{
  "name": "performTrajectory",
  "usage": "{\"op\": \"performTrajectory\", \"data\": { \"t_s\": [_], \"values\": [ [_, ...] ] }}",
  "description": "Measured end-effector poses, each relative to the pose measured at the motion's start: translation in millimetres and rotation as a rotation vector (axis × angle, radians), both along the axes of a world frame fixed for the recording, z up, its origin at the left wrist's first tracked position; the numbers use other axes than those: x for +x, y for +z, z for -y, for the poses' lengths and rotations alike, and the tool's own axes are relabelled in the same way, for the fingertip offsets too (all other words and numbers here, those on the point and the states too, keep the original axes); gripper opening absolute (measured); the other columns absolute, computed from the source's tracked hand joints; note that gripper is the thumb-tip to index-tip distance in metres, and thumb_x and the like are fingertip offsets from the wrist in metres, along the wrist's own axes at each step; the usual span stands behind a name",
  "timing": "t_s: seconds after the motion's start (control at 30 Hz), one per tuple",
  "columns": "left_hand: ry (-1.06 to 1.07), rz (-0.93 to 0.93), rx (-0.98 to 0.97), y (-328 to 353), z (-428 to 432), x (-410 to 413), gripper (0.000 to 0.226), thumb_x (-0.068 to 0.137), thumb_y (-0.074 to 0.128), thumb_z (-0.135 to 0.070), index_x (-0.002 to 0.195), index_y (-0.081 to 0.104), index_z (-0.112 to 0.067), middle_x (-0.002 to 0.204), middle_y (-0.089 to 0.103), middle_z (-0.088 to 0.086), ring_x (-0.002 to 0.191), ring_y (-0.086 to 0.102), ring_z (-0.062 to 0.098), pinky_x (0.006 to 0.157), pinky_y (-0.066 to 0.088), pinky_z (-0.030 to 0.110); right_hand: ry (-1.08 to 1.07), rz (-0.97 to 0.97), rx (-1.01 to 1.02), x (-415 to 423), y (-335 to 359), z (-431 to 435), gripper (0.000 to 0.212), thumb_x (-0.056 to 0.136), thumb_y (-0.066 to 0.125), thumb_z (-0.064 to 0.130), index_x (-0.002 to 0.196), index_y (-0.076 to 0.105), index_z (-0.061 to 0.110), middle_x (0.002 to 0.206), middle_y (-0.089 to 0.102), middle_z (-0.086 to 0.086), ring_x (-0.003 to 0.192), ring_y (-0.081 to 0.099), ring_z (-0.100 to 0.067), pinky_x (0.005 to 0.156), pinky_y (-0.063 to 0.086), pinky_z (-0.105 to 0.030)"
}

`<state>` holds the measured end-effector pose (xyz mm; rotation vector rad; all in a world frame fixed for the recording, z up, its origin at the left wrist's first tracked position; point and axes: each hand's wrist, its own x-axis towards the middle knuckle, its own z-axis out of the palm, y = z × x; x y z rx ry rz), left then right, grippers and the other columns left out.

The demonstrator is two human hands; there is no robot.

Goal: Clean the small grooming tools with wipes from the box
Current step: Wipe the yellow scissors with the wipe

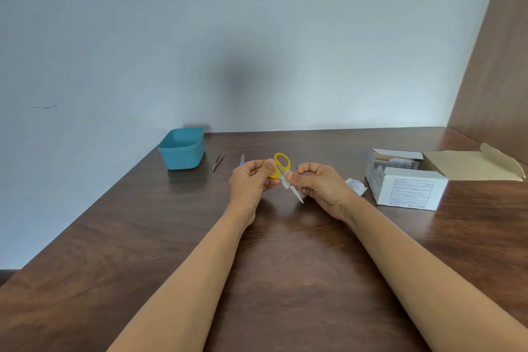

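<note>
Dark wood-grain laminate was seen across the table (285, 266), over which two bare forearms were stretched towards the scissors (275, 174). The scissors were held in the air just above the table's middle, yellow loops up and away, short steel blades closed and pointed down and towards the viewer. The handle was gripped by the curled fingers of the left hand (250, 184). A small white wipe (285, 181) was pinched around the blades, near the pivot, by the thumb and fingers of the right hand (323, 188), so that only the tip was left bare. Right of the scissors a torn wrapper (355, 186) was lying, and beyond it the white box (411, 191), its flap thrown open. Left of the scissors and slightly farther back, a blue-handled file (242, 159), tweezers (218, 161) and a teal tub (183, 151) were set.
</note>
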<state>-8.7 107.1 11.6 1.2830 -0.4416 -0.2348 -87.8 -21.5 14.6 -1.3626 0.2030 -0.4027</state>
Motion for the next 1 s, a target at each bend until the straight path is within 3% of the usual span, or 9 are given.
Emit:
{"op": "performTrajectory", "data": {
  "t_s": [0.17, 0.3, 0.43, 0.6, 0.87, 1.0],
  "values": [
    [0.025, 0.020, 0.005, -0.1, -0.1, -0.1, 0.009, 0.091, 0.063, -0.013, 0.085, 0.068, -0.008, 0.062, 0.066, -0.002, 0.047, 0.058, 0.003, 0.059, 0.055, 0.019, 0.136, -0.070, -0.134, -3.1, 4.1, 2.7, 0.018, 0.078, 0.071, 0.001, 0.072, 0.058, 0.011, 0.067, 0.063, -0.002, 0.058, 0.052, -0.009, 0.059, 0.039, -0.020],
    [0.008, 0.034, 0.037, -2.2, 1.2, 1.0, 0.010, 0.090, 0.064, -0.014, 0.083, 0.069, -0.009, 0.063, 0.063, -0.001, 0.048, 0.056, 0.005, 0.058, 0.052, 0.019, -0.004, -0.034, -0.126, -1.6, -0.2, -2.8, 0.023, 0.073, 0.076, 0.000, 0.076, 0.057, 0.013, 0.060, 0.066, 0.002, 0.053, 0.054, -0.008, 0.054, 0.040, -0.018],
    [0.001, 0.023, 0.027, -3.3, 2.4, 1.3, 0.011, 0.092, 0.062, -0.013, 0.085, 0.067, -0.006, 0.067, 0.063, 0.005, 0.047, 0.058, 0.006, 0.057, 0.053, 0.018, -0.129, 0.041, -0.073, 0.0, -4.1, -6.8, 0.027, 0.073, 0.078, 0.002, 0.073, 0.053, 0.012, 0.048, 0.057, 0.007, 0.048, 0.052, -0.006, 0.052, 0.037, -0.018],
    [-0.003, 0.034, 0.035, -3.7, 2.7, 0.6, 0.012, 0.093, 0.061, -0.012, 0.085, 0.066, -0.006, 0.066, 0.064, 0.005, 0.048, 0.060, 0.007, 0.057, 0.053, 0.018, -0.188, 0.093, -0.077, 1.8, -6.7, -6.5, 0.027, 0.075, 0.077, 0.009, 0.073, 0.051, 0.011, 0.048, 0.057, 0.005, 0.045, 0.050, -0.004, 0.052, 0.038, -0.020],
    [0.049, 0.068, 0.021, -1.8, 3.4, 1.4, 0.016, 0.092, 0.062, -0.014, 0.093, 0.066, 0.002, 0.066, 0.066, 0.003, 0.048, 0.059, 0.005, 0.058, 0.054, 0.018, 0.027, 0.055, -0.077, -4.0, -1.6, -2.5, 0.024, 0.072, 0.076, 0.006, 0.090, 0.060, 0.010, 0.067, 0.070, -0.003, 0.054, 0.054, -0.007, 0.058, 0.039, -0.021],
    [0.038, 0.064, 0.012, -0.1, 2.3, 0.3, 0.015, 0.093, 0.061, -0.013, 0.094, 0.066, 0.001, 0.065, 0.065, 0.001, 0.047, 0.057, 0.002, 0.056, 0.052, 0.016, 0.080, 0.025, -0.111, -5.6, -0.5, -1.4, 0.018, 0.075, 0.074, 0.005, 0.087, 0.063, 0.012, 0.068, 0.069, -0.001, 0.055, 0.054, -0.008, 0.062, 0.039, -0.024]
  ]
}}
